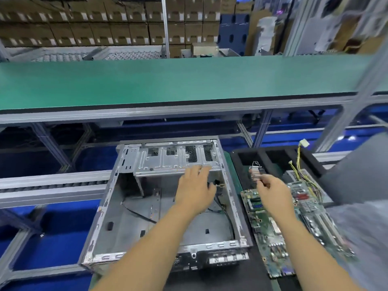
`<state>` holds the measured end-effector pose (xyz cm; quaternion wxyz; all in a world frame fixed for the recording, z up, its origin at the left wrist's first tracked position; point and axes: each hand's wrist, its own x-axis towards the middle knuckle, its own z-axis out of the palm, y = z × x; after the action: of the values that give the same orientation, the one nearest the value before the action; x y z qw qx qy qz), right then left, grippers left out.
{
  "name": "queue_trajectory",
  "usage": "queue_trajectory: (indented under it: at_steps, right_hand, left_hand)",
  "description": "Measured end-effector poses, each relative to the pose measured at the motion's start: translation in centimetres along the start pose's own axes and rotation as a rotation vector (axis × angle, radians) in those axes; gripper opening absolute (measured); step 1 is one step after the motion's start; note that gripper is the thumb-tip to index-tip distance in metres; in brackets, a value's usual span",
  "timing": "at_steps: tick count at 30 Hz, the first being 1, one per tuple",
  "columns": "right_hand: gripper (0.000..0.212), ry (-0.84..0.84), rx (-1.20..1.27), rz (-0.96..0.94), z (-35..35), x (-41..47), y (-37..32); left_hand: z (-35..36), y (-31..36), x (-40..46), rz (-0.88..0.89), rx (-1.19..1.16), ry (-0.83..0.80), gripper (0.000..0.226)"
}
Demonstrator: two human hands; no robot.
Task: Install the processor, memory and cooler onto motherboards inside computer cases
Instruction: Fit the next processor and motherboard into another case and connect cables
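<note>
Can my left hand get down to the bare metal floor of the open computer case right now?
Probably yes. The left hand is open above the lidless silver metal computer case, and only thin black cables cross its bare floor.

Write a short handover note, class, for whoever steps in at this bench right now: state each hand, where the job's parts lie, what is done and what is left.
Left hand: open, fingers resting on the drive-bay bracket inside the open grey metal computer case.
Right hand: pinching a small silvery metal part, too blurred to identify, held above the black foam tray.
Green motherboard: lying outside the case, to its right, beside a second board with coloured wires.
Done: no board is seen mounted in the case.
Left: seat the motherboard, then fit processor, memory and cooler.
</note>
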<state>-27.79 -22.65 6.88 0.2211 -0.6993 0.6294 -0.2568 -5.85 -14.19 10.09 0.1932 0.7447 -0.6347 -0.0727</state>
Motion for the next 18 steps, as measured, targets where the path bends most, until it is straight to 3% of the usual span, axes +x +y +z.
queue_trajectory:
  at_steps: [4,6,8,10,12,14,18]
  right_hand:
    - [0.055,-0.029,-0.271,0.301,-3.2,2.3,8.0]
    - [0.068,-0.089,-0.356,0.403,-4.0,2.6,11.2]
    - [0.076,-0.149,-0.385,0.458,-4.3,2.6,13.5]
    - [0.082,-0.174,-0.397,0.49,-4.2,2.6,15.1]
    - [0.092,-0.182,-0.417,0.502,-4.2,2.7,16.0]
    - [0.109,-0.194,-0.406,0.509,-4.3,2.9,16.3]
    - [0.127,-0.223,-0.362,0.513,-4.1,3.0,16.3]
  left_hand:
    - [2.0,8.1,2.3,0.217,-0.102,-0.1,0.035]
    - [4.0,12.2,2.5,0.194,-0.233,-0.205,0.026]
    - [6.9,15.7,2.2,0.022,-0.388,-0.39,0.023]
    - [10.4,17.9,1.8,-0.265,-0.507,-0.513,0.044]
    - [13.6,18.3,1.4,-0.536,-0.5,-0.498,0.066]
    - [15.4,17.3,1.0,-0.735,-0.5,-0.451,0.075]
    - [16.8,15.9,0.8,-0.946,-0.58,-0.386,0.078]
